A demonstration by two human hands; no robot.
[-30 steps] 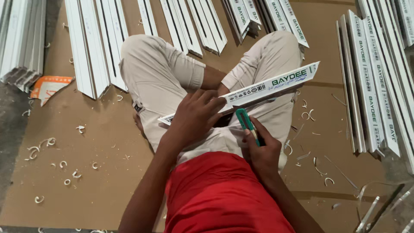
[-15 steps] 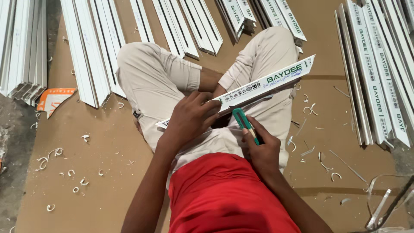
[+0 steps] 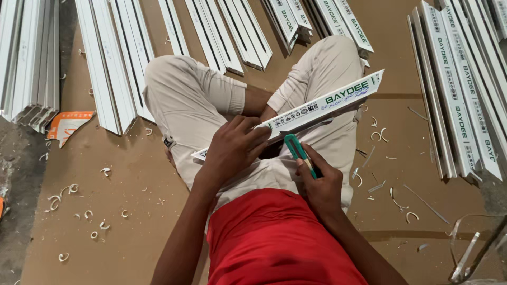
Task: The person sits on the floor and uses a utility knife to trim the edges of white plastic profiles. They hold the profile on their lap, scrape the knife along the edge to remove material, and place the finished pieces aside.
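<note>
Left hand (image 3: 235,150) clamps white trim strip (image 3: 338,100) across lap, right hand (image 3: 319,184) fisted on green knife (image 3: 298,153) at its edge; strip looks light, stiff, best gripped mid-length.

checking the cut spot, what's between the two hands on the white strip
In the head view, the green cutter in the right hand lies between it and the left hand, its tip at the white strip.

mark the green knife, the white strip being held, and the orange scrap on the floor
green knife (image 3: 297,152), head view, on the handle above the right hand's fingers.
white strip (image 3: 338,100), head view, on its printed face, right of the left hand.
orange scrap (image 3: 66,125), head view, on its middle.
</note>
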